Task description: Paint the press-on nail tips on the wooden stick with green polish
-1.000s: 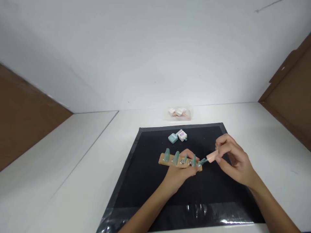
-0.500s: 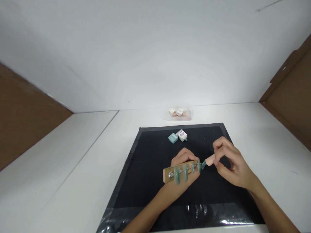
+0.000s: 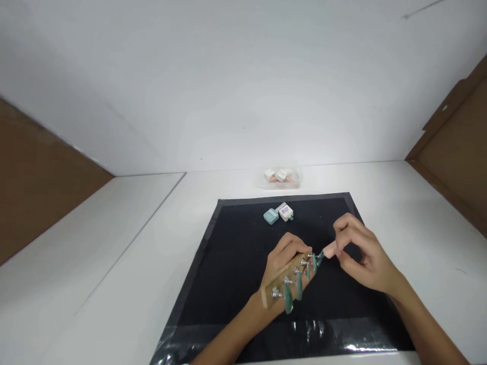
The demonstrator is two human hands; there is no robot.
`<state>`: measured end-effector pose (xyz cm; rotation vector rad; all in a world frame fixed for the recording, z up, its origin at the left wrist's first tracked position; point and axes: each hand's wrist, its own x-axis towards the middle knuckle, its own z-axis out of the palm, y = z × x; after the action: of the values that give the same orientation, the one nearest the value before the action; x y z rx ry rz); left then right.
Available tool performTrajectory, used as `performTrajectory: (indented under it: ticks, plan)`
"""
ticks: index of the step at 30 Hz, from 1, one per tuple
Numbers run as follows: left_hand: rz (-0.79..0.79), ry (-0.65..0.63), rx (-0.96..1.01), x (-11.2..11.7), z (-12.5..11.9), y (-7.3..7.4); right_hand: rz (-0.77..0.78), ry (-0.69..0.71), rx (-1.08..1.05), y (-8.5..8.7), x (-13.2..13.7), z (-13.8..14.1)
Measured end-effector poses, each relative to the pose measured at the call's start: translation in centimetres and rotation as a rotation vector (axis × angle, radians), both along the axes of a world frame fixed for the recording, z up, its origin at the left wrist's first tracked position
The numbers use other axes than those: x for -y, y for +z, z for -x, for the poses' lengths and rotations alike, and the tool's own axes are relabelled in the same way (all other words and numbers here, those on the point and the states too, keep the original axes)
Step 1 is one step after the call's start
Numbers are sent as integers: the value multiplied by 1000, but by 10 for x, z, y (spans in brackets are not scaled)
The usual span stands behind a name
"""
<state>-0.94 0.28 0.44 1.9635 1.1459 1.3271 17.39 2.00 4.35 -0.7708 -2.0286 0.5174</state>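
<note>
Though near mat edge (image 3: pixel 353 203), right hand (image 3: pixel 375 259) well apart from box (image 3: pixel 286 186).

Nail tips (image 3: pixel 288 298) were recorded as dusky green. The strip (image 3: pixel 279 282) bearing them was tan, its posts (image 3: pixel 296 270) silver. The brush handle (image 3: pixel 329 249) was pale pink, its bristles (image 3: pixel 320 258) dark green. The mat (image 3: pixel 224 268) was black, bordered in dark grey. Toward the mat's far edge, one container (image 3: pixel 271 216) was teal, its neighbour (image 3: pixel 286 213) white with a purple mark (image 3: pixel 285 210). At the far edge of the desk (image 3: pixel 114 284), a clear box (image 3: pixel 279 186) held white and peach items (image 3: pixel 281 175). Desk and wall (image 3: pixel 243 101) were white, side panels (image 3: pixel 38 187) brown.
</note>
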Motion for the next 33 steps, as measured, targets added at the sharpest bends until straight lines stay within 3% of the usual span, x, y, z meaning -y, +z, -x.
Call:
performTrajectory:
  ticks: [7, 12, 18, 24, 33]
  plan:
    - [-125, 8, -55, 2, 3, -10, -57, -156, -4, -4, -4, -5]
    - [-220, -5, -103, 5, 5, -13, -28, -51, -26, -1, -2, -2]
    - [-182, -38, -156, 9, 10, -21, -56, -125, -6, -3, -2, -3]
    - [-153, -13, -142, 8, 11, -24, -54, -74, -1, -3, -2, -3]
    - [-373, 21, -169, 4, 7, -23, -100, -75, 23, -5, -3, -3]
